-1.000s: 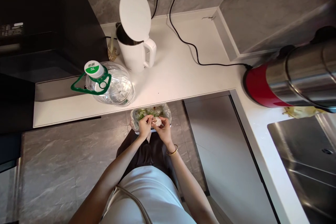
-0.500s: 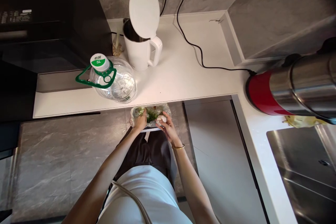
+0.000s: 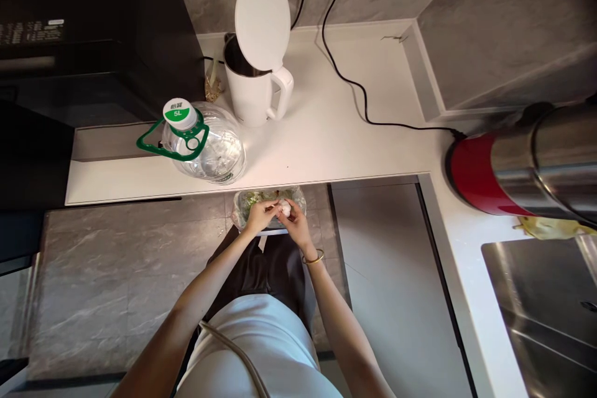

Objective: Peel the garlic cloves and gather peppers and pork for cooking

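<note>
A black appliance (image 3: 97, 56) fills the space to the left of the white kettle (image 3: 249, 99). Between the two, a large clear water bottle (image 3: 217, 146) with a green handle and white cap stands upright on the counter (image 3: 326, 143), nearer the person than the kettle. A small clear bag (image 3: 213, 86), its contents too small to tell, sits just left of the kettle, whose lid is raised. Nearer the person than the kettle, beyond the counter's front edge and lower down, the left hand (image 3: 261, 216) reaches in with its fingers drawn narrow against a pale bulb (image 3: 283, 207) that looks like garlic; whether that grip pinches the bulb cannot be told. The bulb is above a bin (image 3: 275, 232) lined with clear plastic and holding green scraps. The right hand (image 3: 297, 224) has the bulb in its grip; a gold bracelet (image 3: 313, 262) circles that wrist. Right of the kettle, a black cord (image 3: 367, 113) crosses the counter to a steel appliance (image 3: 555, 161) with a red base. Farther right and nearer the person than the kettle are a yellow cloth (image 3: 555, 227) and a steel sink (image 3: 532, 280).
</note>
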{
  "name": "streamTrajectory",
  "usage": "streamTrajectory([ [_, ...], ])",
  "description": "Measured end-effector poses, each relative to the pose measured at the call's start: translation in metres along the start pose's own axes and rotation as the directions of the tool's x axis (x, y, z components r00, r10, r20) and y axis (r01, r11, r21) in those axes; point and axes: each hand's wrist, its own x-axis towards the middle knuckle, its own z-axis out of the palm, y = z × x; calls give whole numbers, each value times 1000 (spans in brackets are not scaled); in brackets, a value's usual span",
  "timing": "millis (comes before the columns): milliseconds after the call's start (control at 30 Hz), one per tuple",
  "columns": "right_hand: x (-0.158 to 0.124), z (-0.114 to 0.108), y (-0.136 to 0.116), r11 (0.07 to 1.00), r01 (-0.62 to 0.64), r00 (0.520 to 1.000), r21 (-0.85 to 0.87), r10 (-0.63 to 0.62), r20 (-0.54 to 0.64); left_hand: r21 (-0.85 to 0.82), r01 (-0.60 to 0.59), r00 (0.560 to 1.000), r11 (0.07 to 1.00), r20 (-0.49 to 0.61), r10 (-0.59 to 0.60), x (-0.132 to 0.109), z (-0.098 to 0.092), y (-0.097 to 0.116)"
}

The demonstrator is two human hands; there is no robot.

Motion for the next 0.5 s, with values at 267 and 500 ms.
streamTrajectory([
  [267, -10, -5, -15, 998, -7, 995, -65, 14, 103, -1, -116, 981, 993, 158, 115, -5, -20, 5],
  [500, -17, -18, -47, 994, -108, 914, -4, 101, 393, -172, -120, 929, 978, 328, 172, -15, -38, 25],
])
